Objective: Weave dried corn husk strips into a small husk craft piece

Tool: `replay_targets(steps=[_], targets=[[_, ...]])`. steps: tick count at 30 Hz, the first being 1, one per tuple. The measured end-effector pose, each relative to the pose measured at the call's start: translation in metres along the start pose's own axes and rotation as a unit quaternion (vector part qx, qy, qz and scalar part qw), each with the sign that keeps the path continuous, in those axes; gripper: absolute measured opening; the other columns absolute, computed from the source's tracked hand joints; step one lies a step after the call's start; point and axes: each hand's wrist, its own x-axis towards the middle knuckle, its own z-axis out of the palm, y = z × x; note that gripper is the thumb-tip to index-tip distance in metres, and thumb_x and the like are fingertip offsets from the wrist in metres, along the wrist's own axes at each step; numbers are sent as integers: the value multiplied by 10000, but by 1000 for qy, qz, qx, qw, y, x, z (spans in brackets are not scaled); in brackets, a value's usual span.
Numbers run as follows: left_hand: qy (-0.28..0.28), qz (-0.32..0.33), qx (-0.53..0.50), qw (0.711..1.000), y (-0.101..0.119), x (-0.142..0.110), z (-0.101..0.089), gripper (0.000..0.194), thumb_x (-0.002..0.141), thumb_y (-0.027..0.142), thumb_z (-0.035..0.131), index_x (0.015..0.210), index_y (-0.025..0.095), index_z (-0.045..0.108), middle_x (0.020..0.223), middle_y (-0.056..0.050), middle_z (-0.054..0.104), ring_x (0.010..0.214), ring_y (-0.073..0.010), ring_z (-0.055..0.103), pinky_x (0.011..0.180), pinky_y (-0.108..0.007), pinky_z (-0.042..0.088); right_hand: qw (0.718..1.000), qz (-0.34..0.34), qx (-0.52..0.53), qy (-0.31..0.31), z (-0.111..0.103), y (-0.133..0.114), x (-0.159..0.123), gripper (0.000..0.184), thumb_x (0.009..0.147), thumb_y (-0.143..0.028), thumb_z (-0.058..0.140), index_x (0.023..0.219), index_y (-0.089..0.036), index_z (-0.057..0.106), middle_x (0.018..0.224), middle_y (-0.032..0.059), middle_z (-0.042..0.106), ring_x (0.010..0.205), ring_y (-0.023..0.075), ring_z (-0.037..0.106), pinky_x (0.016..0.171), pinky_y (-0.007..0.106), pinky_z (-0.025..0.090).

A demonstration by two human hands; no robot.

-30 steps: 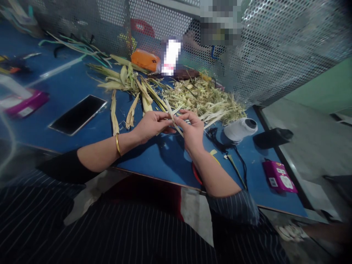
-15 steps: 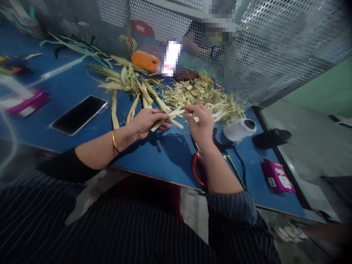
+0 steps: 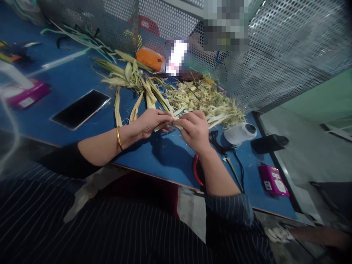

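Observation:
Pale corn husk strips [image 3: 171,107] cross each other between my two hands, just above the blue table. My left hand [image 3: 153,123], with a gold bangle at its wrist, pinches the strips where they meet. From the other side my right hand [image 3: 194,130] has its fingers closed on the same strips, its fingertips touching those of the left; they hide part of the crossing. Behind the hands lie whole dried husks [image 3: 132,79] and a heap of shredded husk [image 3: 200,93]. Red-handled scissors [image 3: 197,170] lie partly under my right forearm.
A dark-screened phone [image 3: 81,109] lies on the left of the table [image 3: 165,165]. To the right are a white thread cone [image 3: 238,135], a black cylinder [image 3: 269,143] and a purple tissue pack [image 3: 273,179]. An orange packet [image 3: 150,58] stands by the perforated metal screen [image 3: 176,22].
My right hand has moved left and down to the strips' crossing, and its fingers have closed there beside my left fingertips. The view has shifted slightly.

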Motion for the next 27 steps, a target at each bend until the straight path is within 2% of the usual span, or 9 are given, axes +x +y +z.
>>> replay_targets(steps=[4, 6, 10, 16, 18, 19, 21, 23, 27], targets=[[-29, 26, 69, 997, 1, -4, 0, 90, 688, 184, 720, 746, 116, 734, 691, -79, 724, 531, -135, 643, 490, -228, 463, 992, 78, 80, 57, 3, -8, 1, 89, 872, -260, 591, 823, -245, 663, 982, 49, 682, 945, 213, 599, 883, 399, 396], [-47, 38, 111, 992, 3, -6, -1, 90, 673, 178, 718, 733, 119, 750, 683, -81, 725, 534, -138, 641, 518, -239, 493, 979, 120, 159, 49, 4, -10, 2, 68, 847, -263, 622, 795, -226, 644, 1024, 48, 686, 913, 197, 607, 828, 367, 426], [-81, 23, 140, 987, 5, -7, -4, 84, 671, 203, 716, 680, 129, 755, 691, -99, 733, 532, -143, 638, 569, -269, 537, 941, 180, 288, 7, 2, -10, 4, 67, 811, -265, 653, 772, -211, 641, 860, 8, 686, 720, 145, 567, 713, 311, 438], [-75, 29, 136, 987, 7, -4, -6, 134, 670, 266, 747, 675, 132, 746, 673, -93, 721, 548, -154, 646, 586, -283, 541, 923, 203, 323, 50, 1, -12, 5, 119, 797, -256, 676, 713, -203, 610, 684, -30, 568, 628, 115, 474, 648, 288, 401], [-69, 38, 136, 988, 6, -4, -6, 146, 672, 277, 748, 684, 131, 746, 655, -81, 708, 538, -148, 633, 587, -285, 536, 912, 224, 338, 60, 3, -13, 5, 107, 787, -268, 695, 765, -212, 607, 651, -46, 527, 614, 111, 453, 638, 285, 392], [-68, 43, 138, 987, 5, -3, -6, 145, 672, 276, 747, 686, 132, 746, 648, -75, 700, 536, -143, 624, 589, -284, 532, 902, 238, 355, 63, 3, -13, 5, 136, 767, -274, 720, 824, -222, 607, 639, -58, 511, 605, 110, 449, 629, 281, 388], [-71, 51, 146, 986, 4, -3, -5, 134, 672, 266, 745, 677, 133, 742, 627, -58, 678, 529, -131, 599, 588, -277, 516, 874, 269, 399, 67, 5, -12, 5, 313, 707, -279, 780, 953, -246, 589, 623, -78, 494, 583, 107, 447, 603, 271, 385], [-66, 61, 148, 985, 4, -4, -4, 137, 670, 267, 747, 649, 132, 733, 601, -44, 651, 524, -117, 565, 569, -255, 484, 845, 297, 438, 73, 7, -12, 6, 417, 662, -287, 812, 1002, -257, 573, 620, -85, 499, 565, 105, 454, 579, 265, 390], [-64, 74, 65, 993, 8, -4, -7, 326, 752, 466, 695, 778, 150, 773, 765, -73, 712, 680, -149, 622, 602, -236, 474, 802, 322, 479, 152, 8, -11, 8, 303, 680, -296, 781, 901, -240, 582, 644, -70, 553, 565, 97, 491, 573, 265, 431]])
